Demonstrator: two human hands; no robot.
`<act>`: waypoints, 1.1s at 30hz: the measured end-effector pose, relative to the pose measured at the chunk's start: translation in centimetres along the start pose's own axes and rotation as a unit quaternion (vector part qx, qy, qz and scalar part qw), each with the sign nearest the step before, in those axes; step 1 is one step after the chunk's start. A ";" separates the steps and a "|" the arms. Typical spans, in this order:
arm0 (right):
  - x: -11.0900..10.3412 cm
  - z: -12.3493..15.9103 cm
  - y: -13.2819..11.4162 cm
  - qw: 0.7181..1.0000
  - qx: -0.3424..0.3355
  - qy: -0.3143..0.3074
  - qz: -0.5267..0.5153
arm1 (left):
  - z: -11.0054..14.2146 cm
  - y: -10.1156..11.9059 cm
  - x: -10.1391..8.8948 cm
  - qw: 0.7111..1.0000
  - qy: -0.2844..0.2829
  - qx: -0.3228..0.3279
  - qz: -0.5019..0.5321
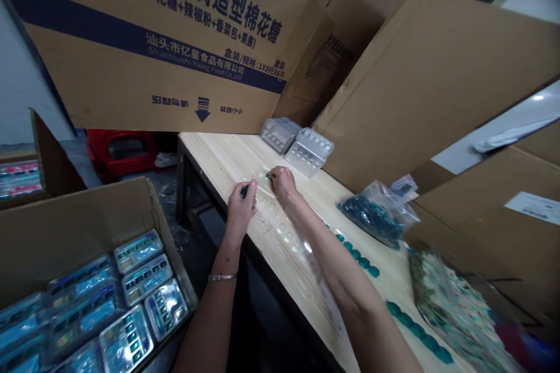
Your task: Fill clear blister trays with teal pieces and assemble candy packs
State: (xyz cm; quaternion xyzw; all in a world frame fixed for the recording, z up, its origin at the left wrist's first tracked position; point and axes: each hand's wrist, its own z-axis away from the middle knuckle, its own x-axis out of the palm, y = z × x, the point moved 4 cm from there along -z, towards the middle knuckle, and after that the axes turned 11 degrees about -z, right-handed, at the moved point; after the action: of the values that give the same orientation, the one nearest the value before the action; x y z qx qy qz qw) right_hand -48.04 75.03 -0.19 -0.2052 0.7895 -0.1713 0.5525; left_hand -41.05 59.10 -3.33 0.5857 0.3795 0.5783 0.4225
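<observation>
My left hand (241, 205) is closed around small teal pieces at the near edge of the wooden table (227, 154). My right hand (283, 182) pinches one teal piece and presses it down at a clear plastic blister tray (266, 204) lying flat between both hands. A row of loose teal pieces (359, 259) lies along my right forearm, and more teal pieces (415, 329) lie nearer to me.
A plastic bag of teal pieces (378, 213) sits right of my arm. Stacks of empty clear trays (297, 143) stand at the table's far end. A carton of packed blister trays (126, 303) is at lower left. Large cardboard boxes (166, 41) wall the back and right.
</observation>
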 end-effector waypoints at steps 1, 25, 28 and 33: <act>-0.3 0.2 -0.4 1.000 -0.005 -0.002 0.001 | 0.2 0.1 0.2 0.999 -0.018 -0.012 0.039; -4.3 8.0 -5.2 0.859 0.140 -0.033 -0.491 | 1.3 0.4 2.6 0.987 -0.157 -0.009 0.031; -5.5 8.0 -5.8 0.921 0.000 -0.021 -0.388 | 1.4 0.4 2.6 0.986 -0.166 -0.008 0.008; -6.6 8.7 -6.9 0.953 -0.200 -0.075 -0.216 | 1.5 0.4 2.6 0.984 -0.178 0.007 0.000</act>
State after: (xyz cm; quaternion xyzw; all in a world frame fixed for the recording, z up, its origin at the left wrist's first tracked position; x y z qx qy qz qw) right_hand -36.90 72.14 5.70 -0.4892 0.7010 -0.1093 0.5073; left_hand -39.44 61.32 -1.96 0.6823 0.3022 0.4620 0.4792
